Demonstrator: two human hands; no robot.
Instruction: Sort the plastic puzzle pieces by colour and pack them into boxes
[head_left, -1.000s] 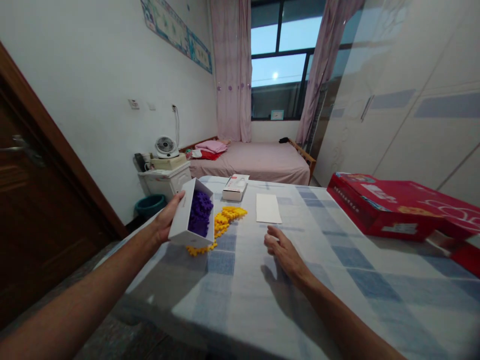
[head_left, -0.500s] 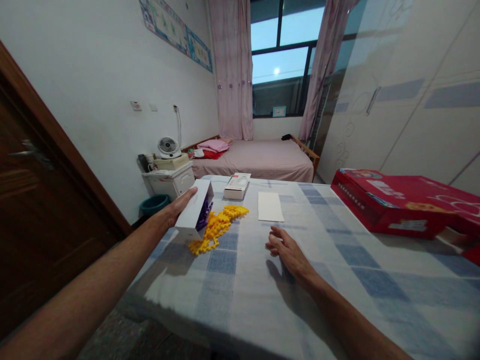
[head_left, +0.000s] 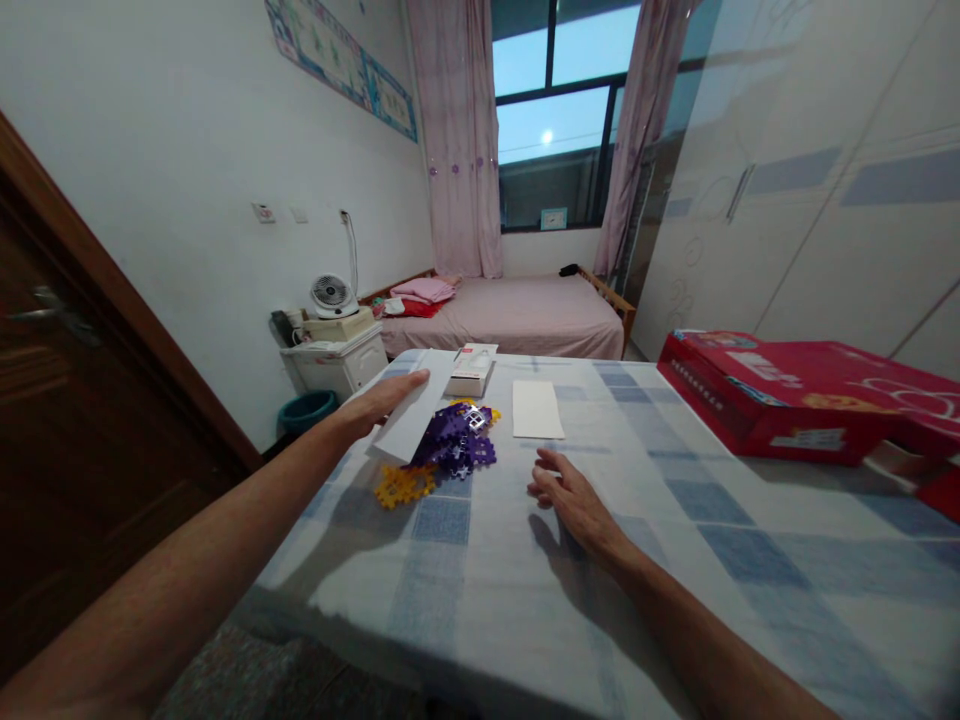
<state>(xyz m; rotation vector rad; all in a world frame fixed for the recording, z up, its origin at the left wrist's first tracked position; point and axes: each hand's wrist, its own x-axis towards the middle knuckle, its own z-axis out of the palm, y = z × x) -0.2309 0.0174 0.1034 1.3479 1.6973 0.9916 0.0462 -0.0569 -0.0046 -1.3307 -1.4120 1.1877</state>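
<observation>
My left hand [head_left: 382, 400] grips a small white box [head_left: 409, 425], turned upside down over the table. Purple puzzle pieces [head_left: 454, 440] lie heaped under and beside the box, on top of yellow puzzle pieces [head_left: 401, 485]. My right hand [head_left: 566, 495] rests flat on the blue-and-white checked tablecloth [head_left: 525, 570], fingers loosely spread, holding nothing, to the right of the heap.
A closed white box [head_left: 470, 370] and a white lid or card [head_left: 537, 408] lie beyond the heap. A large red carton [head_left: 795, 395] sits at the table's right. Past the table are a bed [head_left: 517, 315], a cabinet with a fan [head_left: 334, 295], and a door at left.
My left hand tipped the white box fully over; the purple pieces that were inside it now lie spilled on the yellow ones. My right hand stayed where it was.
</observation>
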